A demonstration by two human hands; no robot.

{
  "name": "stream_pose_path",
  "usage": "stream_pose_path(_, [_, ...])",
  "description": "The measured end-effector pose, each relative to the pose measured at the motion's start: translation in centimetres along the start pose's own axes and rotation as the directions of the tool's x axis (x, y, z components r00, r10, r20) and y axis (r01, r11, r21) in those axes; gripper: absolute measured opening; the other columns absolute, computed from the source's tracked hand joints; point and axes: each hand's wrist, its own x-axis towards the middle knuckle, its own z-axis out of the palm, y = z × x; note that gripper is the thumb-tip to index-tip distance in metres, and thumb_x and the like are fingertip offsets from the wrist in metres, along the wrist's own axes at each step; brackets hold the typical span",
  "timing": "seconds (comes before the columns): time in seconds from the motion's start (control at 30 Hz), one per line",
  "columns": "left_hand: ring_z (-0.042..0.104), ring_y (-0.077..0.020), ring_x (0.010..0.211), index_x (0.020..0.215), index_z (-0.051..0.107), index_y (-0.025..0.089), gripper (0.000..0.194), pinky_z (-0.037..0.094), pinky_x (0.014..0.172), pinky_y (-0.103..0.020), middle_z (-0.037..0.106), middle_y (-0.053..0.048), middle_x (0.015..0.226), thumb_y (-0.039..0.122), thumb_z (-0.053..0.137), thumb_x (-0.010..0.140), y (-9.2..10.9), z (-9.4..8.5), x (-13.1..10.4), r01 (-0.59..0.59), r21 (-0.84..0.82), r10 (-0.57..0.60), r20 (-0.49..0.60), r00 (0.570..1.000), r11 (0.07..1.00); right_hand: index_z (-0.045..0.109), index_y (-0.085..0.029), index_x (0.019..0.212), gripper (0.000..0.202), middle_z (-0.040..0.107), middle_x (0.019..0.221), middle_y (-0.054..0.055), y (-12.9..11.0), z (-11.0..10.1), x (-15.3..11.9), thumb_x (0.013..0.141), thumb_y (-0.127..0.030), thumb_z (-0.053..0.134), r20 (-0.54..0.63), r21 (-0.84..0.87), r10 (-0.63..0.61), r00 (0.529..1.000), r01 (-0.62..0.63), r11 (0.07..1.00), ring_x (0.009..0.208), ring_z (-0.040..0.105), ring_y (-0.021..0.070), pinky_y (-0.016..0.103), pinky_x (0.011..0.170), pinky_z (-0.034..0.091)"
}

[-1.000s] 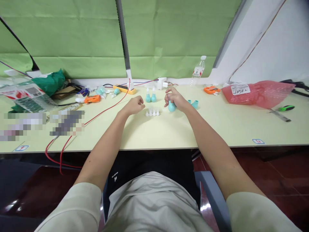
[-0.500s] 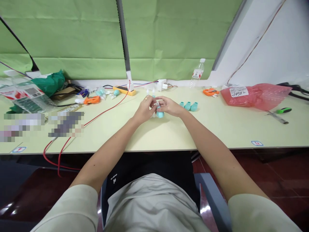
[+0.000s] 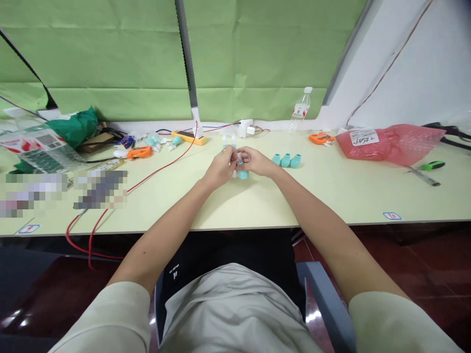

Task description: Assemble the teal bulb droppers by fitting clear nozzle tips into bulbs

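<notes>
Both hands meet over the middle of the table around one turquoise squeeze bulb (image 3: pixel 243 174) with a small clear tip at its top. My right hand (image 3: pixel 256 162) has its fingers closed around the bulb's upper part. My left hand (image 3: pixel 222 164) is closed, with its fingertips pinched at the tip; the fingers partly hide the contact. Just behind the hands stand two turquoise bulbs with clear tips (image 3: pixel 233 141), their lower parts covered by my hands. To the right, three turquoise bulbs (image 3: pixel 285 160) without tips stand in a row, open necks up.
A water bottle (image 3: pixel 300 110) stands at the back. Right of it are an orange tool (image 3: pixel 321 138), a red bubble-wrap bag (image 3: pixel 390 144) and a green-handled screwdriver (image 3: pixel 432 165). On the left are a yellow multimeter (image 3: pixel 189 138), a red cable (image 3: pixel 162 168) and a large plastic bottle (image 3: pixel 44 147).
My hands stay in nearly the same place. The bulb between them has shifted very slightly left, and my right fingers have moved a little on it.
</notes>
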Motion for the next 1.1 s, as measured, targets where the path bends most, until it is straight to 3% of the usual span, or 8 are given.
stream_pose_path(0.23, [0.057,-0.0163,0.081,0.091,0.042,0.023,0.017,0.048,0.074,-0.031,0.058,-0.002,0.090,0.008,0.050,0.088,-0.1,0.1,0.0,-0.002,0.002,0.002,0.022,1.000,1.000,0.058,-0.023,0.116,0.060,0.072,0.101,0.003,-0.3,0.0,0.0,0.063,-0.019,0.085,-0.001,-0.018,-0.028,1.000,0.028,0.999,0.099,0.070,0.0225,0.039,0.089,0.059])
stream_pose_path(0.53, [0.056,-0.0160,0.083,0.092,0.042,0.023,0.023,0.047,0.078,-0.032,0.056,-0.002,0.090,0.006,0.057,0.086,0.0,-0.1,0.2,-0.075,0.039,0.079,-0.110,0.991,0.996,0.057,-0.022,0.121,0.067,0.075,0.096,0.003,-1.2,-0.2,-0.4,0.063,-0.024,0.089,0.020,0.108,0.016,1.000,-0.018,0.994,0.090,0.073,0.0240,0.042,0.086,0.060])
stream_pose_path(0.83, [0.057,-0.0169,0.082,0.091,0.044,0.023,0.021,0.045,0.075,-0.032,0.059,-0.002,0.088,0.006,0.057,0.088,0.2,-0.1,0.2,-0.023,0.130,0.035,-0.094,0.995,0.991,0.059,-0.021,0.119,0.065,0.075,0.096,0.004,-1.2,-0.1,-0.4,0.062,-0.023,0.091,-0.002,0.115,0.002,1.000,-0.001,0.993,0.089,0.074,0.0233,0.041,0.088,0.060])
stream_pose_path(1.1, [0.054,-0.0160,0.075,0.088,0.042,0.023,0.020,0.043,0.069,-0.030,0.058,0.000,0.084,0.007,0.053,0.087,0.2,-0.1,0.1,-0.030,0.128,0.038,-0.056,0.998,0.991,0.058,-0.019,0.119,0.066,0.075,0.090,0.004,-0.7,-0.2,-0.2,0.062,-0.023,0.092,-0.008,0.162,0.029,1.000,-0.027,0.986,0.084,0.075,0.0243,0.040,0.080,0.061])
